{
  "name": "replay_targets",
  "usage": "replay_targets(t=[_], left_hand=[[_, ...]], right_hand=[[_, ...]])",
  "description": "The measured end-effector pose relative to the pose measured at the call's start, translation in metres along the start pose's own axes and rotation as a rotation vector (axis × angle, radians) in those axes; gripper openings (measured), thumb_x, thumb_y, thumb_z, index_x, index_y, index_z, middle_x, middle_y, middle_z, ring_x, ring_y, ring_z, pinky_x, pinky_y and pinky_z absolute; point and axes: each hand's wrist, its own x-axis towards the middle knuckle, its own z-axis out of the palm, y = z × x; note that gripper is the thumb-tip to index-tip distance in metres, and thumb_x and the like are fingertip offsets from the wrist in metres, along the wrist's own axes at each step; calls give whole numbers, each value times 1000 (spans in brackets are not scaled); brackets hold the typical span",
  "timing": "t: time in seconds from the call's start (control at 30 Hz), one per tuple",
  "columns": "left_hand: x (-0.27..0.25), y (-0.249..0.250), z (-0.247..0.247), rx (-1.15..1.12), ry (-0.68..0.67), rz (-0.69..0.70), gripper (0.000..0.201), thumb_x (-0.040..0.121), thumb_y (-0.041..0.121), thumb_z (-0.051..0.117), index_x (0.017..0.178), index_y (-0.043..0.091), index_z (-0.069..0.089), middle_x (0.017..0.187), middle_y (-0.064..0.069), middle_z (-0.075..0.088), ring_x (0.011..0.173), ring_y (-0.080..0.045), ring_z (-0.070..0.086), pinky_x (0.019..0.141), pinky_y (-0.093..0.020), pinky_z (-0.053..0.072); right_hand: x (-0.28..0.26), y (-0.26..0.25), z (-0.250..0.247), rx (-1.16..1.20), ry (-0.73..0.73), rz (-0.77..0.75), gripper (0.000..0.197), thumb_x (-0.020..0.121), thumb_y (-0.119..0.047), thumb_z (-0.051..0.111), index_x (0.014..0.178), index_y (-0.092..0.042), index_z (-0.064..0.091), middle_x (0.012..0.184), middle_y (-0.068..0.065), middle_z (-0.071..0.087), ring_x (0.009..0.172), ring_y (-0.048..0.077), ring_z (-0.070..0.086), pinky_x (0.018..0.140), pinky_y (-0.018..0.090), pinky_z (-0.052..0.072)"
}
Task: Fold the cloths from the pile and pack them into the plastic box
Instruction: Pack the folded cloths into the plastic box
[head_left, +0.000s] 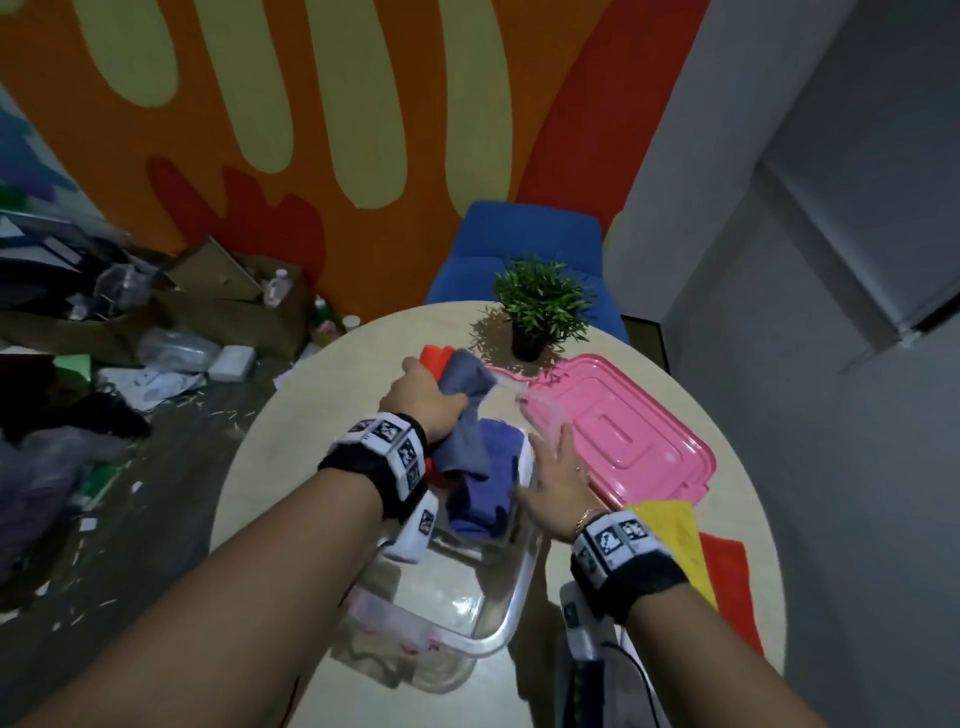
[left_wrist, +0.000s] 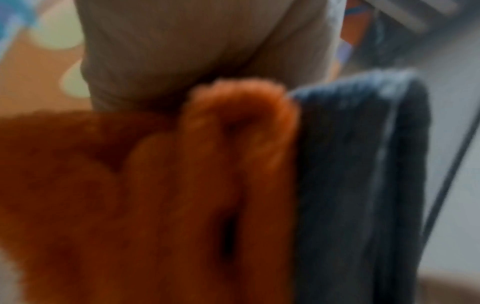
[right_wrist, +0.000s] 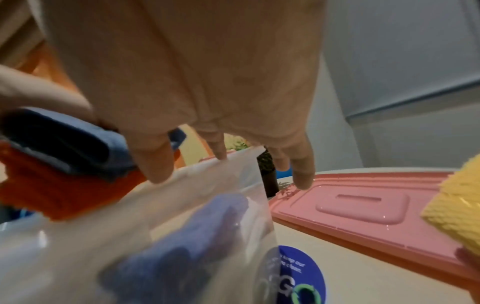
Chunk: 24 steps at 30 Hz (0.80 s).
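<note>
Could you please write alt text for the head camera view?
The left hand grips folded grey and orange cloths above a clear plastic box holding a purple cloth; the open right hand steadies its rim. A pink lid lies beside.

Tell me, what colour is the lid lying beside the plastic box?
Pink; the lid shows best in the head view.

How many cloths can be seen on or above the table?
5: a grey cloth and an orange cloth gripped by the left hand, a purple cloth inside the clear plastic box, a yellow cloth and a red cloth on the table. Others may be hidden.
</note>
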Motion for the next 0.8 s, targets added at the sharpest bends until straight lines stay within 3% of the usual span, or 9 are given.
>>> replay_targets(t=[0.1, 0.23, 0.37, 0.5, 0.63, 0.73, 0.8], left_hand=[[6, -8, 20, 380, -33, 60, 53, 93, 20, 60, 136, 2, 34, 133, -23, 55, 120, -42, 57, 94, -43, 46], [25, -14, 46, 554, -116, 52, 46, 97, 12, 56, 134, 0, 32, 138, -20, 52, 127, -36, 54, 98, -40, 45], [34, -11, 64, 662, -105, 147, 44, 101, 8, 42, 141, 5, 24, 124, -23, 59, 107, -36, 63, 75, -39, 45], [36, -10, 81, 880, -147, 263, 49, 99, 6, 38, 146, 16, 27, 134, -25, 35, 92, -33, 62, 71, -36, 47], [43, -10, 69, 928, -273, 366, 35, 100, 12, 42, 134, 11, 47, 123, -17, 43, 101, -37, 64, 83, -39, 51], [42, -18, 65, 1009, -305, 339, 37, 100, 16, 48, 136, 10, 49, 137, -18, 33, 115, -42, 54, 94, -44, 43], [36, -27, 68, 1088, -302, 345, 40, 97, 20, 51, 137, 11, 47, 139, -19, 28, 119, -41, 45, 91, -46, 43]], right_hand=[[3, 8, 21, -141, -5, -59, 95, 87, -16, 60, 157, -32, -2, 154, 13, -41, 149, 48, 4, 114, 50, 33], [2, 10, 23, -192, 1, -77, 91, 84, -9, 59, 155, -28, 5, 149, 15, -47, 138, 47, 34, 101, 50, 48], [-1, 7, 23, -227, 30, -79, 80, 83, -10, 63, 148, -28, 19, 147, 13, -50, 124, 42, 49, 90, 50, 53], [-3, 9, 22, -215, 35, -67, 75, 83, -7, 65, 143, -27, 26, 146, 10, -52, 121, 40, 51, 89, 49, 54], [-3, 13, 23, -223, 49, -58, 71, 84, -13, 67, 143, -27, 30, 145, 8, -54, 119, 40, 52, 87, 49, 55], [-2, 13, 24, -229, 40, -61, 72, 85, -18, 68, 144, -27, 29, 144, 7, -55, 119, 41, 52, 90, 50, 53], [-2, 11, 25, -224, 37, -67, 73, 84, -25, 71, 143, -27, 29, 144, 6, -55, 121, 42, 52, 92, 51, 53]])
